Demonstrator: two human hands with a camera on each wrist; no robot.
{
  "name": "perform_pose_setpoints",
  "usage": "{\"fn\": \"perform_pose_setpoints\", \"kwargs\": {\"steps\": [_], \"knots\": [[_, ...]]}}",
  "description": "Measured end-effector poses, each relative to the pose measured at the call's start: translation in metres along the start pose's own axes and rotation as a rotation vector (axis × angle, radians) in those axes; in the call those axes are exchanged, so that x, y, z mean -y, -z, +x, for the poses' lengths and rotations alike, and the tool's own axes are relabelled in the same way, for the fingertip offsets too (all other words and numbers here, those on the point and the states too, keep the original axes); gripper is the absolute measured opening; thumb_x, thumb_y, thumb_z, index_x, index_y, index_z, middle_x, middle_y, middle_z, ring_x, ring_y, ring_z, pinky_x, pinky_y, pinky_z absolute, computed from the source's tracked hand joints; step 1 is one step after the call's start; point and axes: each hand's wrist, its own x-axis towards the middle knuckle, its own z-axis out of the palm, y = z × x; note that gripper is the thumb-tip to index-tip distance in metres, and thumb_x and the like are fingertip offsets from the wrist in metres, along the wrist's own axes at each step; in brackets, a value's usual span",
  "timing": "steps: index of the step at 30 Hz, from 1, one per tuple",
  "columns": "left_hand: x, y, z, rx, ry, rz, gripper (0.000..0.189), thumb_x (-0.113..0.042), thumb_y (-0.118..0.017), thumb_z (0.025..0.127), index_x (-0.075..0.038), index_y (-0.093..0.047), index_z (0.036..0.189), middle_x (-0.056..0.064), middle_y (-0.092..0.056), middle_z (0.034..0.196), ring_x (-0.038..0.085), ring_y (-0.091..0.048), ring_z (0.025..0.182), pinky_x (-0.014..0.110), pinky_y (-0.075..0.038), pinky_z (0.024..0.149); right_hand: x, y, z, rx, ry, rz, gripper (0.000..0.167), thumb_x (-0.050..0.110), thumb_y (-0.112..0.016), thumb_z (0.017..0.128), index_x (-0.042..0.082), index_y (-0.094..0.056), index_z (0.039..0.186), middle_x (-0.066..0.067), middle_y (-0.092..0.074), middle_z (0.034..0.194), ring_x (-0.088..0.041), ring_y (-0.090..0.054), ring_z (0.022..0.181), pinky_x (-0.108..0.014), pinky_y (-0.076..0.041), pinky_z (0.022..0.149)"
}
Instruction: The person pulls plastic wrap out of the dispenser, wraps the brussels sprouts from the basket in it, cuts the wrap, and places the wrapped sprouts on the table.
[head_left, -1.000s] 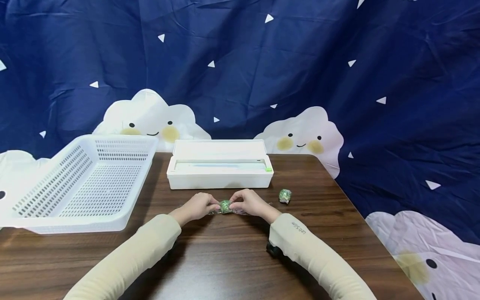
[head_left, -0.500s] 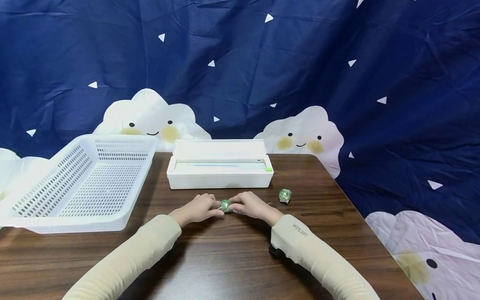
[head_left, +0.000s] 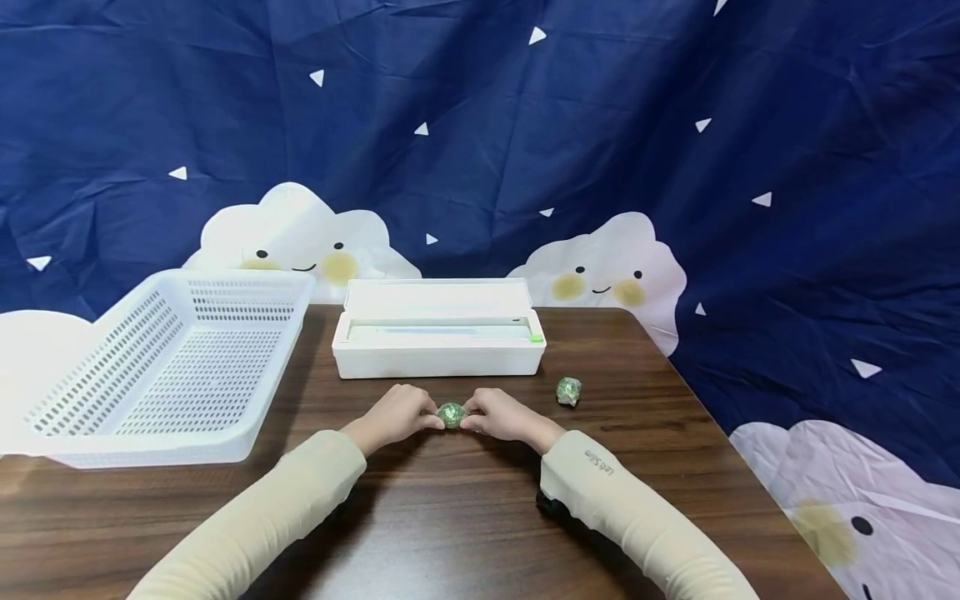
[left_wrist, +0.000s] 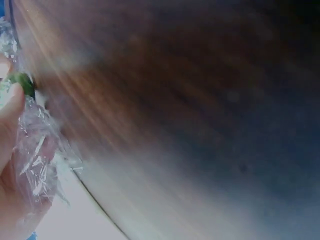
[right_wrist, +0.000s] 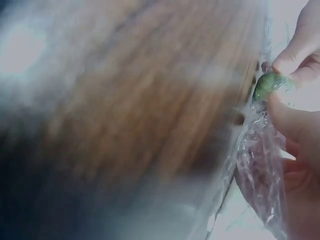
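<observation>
Between my two hands is a small round green thing (head_left: 452, 415), shiny with the clear cling film around it. My left hand (head_left: 400, 414) pinches the film at its left side, thumb tip close against the ball. On the other side my right hand (head_left: 506, 415) does the same with thumb and fingers. In the left wrist view, loose crinkled cling film (left_wrist: 40, 165) hangs along the palm. More cling film (right_wrist: 260, 165) trails over the right palm in the right wrist view. A second wrapped green ball (head_left: 568, 391) lies on the table to the right of my right hand.
Behind the hands stands a long white box (head_left: 438, 362) with its lid up and a green tab (head_left: 536, 338) at its right end. A white perforated basket (head_left: 251, 417) sits at the left. The brown table (head_left: 450, 517) ends along a slanting right edge.
My left fingers spread around the green ball's side, then drew back in to a pinch. The right hand shifted slightly. Loose film at the ball's sides shows less in the head view now.
</observation>
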Motion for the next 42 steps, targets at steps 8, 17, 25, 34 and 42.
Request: {"fn": "perform_pose_setpoints", "kwargs": {"steps": [8, 17, 25, 34, 42], "knots": [[0.006, 0.003, -0.005, 0.117, 0.122, -0.24, 0.02, -0.031, -0.065, 0.085, -0.013, -0.072, 0.081, -0.009, -0.062, 0.064, 0.002, -0.05, 0.053, 0.024, -0.046, 0.062, -0.005, 0.002, -0.002, -0.019, 0.008, 0.108, 0.016, 0.02, -0.061, 0.089, 0.009, -0.07, 0.08, 0.005, -0.056, 0.064, -0.005, -0.046, 0.056, -0.022, -0.042, 0.056], [0.006, 0.007, -0.007, 0.224, 0.223, -0.445, 0.015, -0.021, -0.063, 0.087, -0.008, -0.071, 0.09, -0.003, -0.06, 0.064, 0.006, -0.048, 0.051, 0.024, -0.044, 0.055, -0.004, 0.003, -0.004, 0.033, 0.011, 0.183, 0.017, 0.015, -0.058, 0.09, 0.006, -0.068, 0.08, 0.004, -0.058, 0.062, -0.005, -0.047, 0.051, -0.022, -0.042, 0.05], [0.005, 0.006, -0.008, 0.163, 0.114, -0.403, 0.017, -0.018, -0.065, 0.085, -0.006, -0.07, 0.075, -0.001, -0.059, 0.059, 0.004, -0.046, 0.045, 0.022, -0.043, 0.048, -0.003, 0.002, -0.004, 0.051, 0.024, 0.11, 0.018, 0.013, -0.056, 0.092, 0.009, -0.068, 0.08, 0.004, -0.06, 0.069, -0.006, -0.051, 0.062, -0.024, -0.044, 0.058], [0.002, 0.009, -0.006, 0.196, 0.088, -0.302, 0.016, -0.018, -0.062, 0.088, -0.005, -0.07, 0.084, 0.0, -0.064, 0.072, 0.012, -0.058, 0.06, 0.026, -0.048, 0.061, -0.001, 0.001, -0.006, 0.047, 0.013, 0.091, 0.022, 0.014, -0.055, 0.093, 0.009, -0.067, 0.075, 0.006, -0.057, 0.064, -0.006, -0.047, 0.057, -0.024, -0.042, 0.056], [0.001, 0.016, -0.004, 0.183, 0.068, -0.164, 0.024, -0.018, -0.06, 0.09, -0.001, -0.068, 0.105, 0.007, -0.063, 0.099, 0.023, -0.058, 0.095, 0.037, -0.045, 0.084, 0.002, 0.003, -0.01, 0.09, -0.038, 0.213, 0.022, 0.013, -0.054, 0.094, 0.005, -0.068, 0.079, 0.005, -0.055, 0.061, -0.006, -0.047, 0.053, -0.023, -0.042, 0.053]]}}
